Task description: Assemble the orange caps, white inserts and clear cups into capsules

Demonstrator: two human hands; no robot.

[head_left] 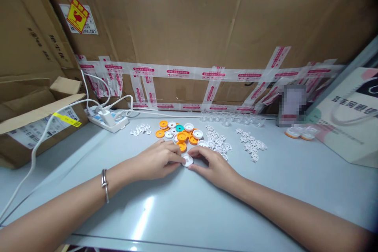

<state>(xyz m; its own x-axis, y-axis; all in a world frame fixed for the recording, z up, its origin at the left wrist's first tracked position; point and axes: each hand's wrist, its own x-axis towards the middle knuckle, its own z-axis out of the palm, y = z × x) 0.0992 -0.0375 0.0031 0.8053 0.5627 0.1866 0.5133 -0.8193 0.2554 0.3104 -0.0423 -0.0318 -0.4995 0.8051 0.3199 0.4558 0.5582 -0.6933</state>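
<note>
A shallow white round cap (188, 160) lies on the table between my two hands. My right hand (215, 166) grips its right edge between thumb and fingers. From the other side, my left hand (159, 160) is closed, its index fingertip pressed on the cap near the centre; any small part under that fingertip is hidden. Just beyond is a pile of orange round caps (182, 137), mixed with white ones (197, 134) and a teal one (179, 128). White flat cut-out pieces (217, 141) lie behind my right hand, and small white stemmed discs (141, 129) sit left of the pile.
More white cut-out pieces (251, 143) lie to the right. Clear plastic cups (232, 118) line the back, with orange-rimmed capped pieces (301, 132) farther right. A power strip (110, 121) with cables, an opened carton (41, 118), a big taped box (189, 19) and a printed bag (351, 118) surround the table.
</note>
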